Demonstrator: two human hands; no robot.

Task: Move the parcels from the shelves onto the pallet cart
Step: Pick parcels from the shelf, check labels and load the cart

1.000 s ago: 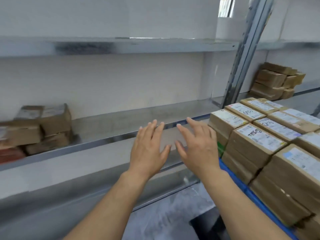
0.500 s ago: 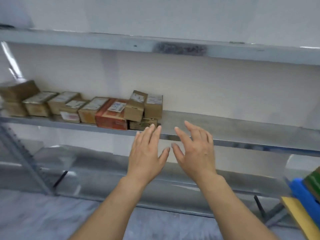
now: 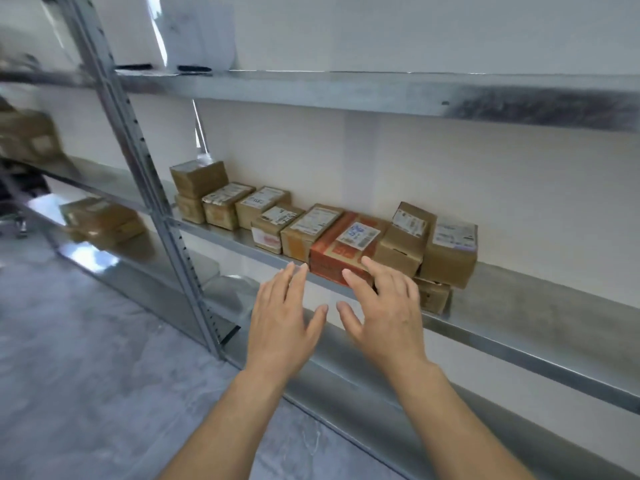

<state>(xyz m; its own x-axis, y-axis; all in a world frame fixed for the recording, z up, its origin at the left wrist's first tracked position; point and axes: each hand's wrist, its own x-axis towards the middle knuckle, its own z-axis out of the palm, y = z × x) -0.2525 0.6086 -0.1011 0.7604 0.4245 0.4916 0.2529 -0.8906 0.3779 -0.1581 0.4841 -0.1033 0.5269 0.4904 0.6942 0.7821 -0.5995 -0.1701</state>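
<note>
Several cardboard parcels stand in a row on the middle metal shelf (image 3: 519, 289). Among them is a red-orange parcel (image 3: 341, 249) with a white label, and two brown parcels (image 3: 450, 252) sit stacked to its right. My left hand (image 3: 282, 313) is held out flat with straight fingers, just below the shelf's front edge and holding nothing. My right hand (image 3: 384, 306) is also spread flat, its fingertips in front of the red-orange parcel's front face; contact cannot be told. The pallet cart is out of view.
A perforated steel upright (image 3: 138, 174) divides the rack at the left. More parcels (image 3: 100, 220) lie on a lower shelf beyond it, and blurred ones (image 3: 27, 136) sit at far left. An upper shelf (image 3: 346, 91) runs overhead. Grey concrete floor (image 3: 86, 375) lies below left.
The view has swung left, away from the loaded cart, and closer to the row of parcels. Both hands stay flat and have come up to the red-orange parcel.
</note>
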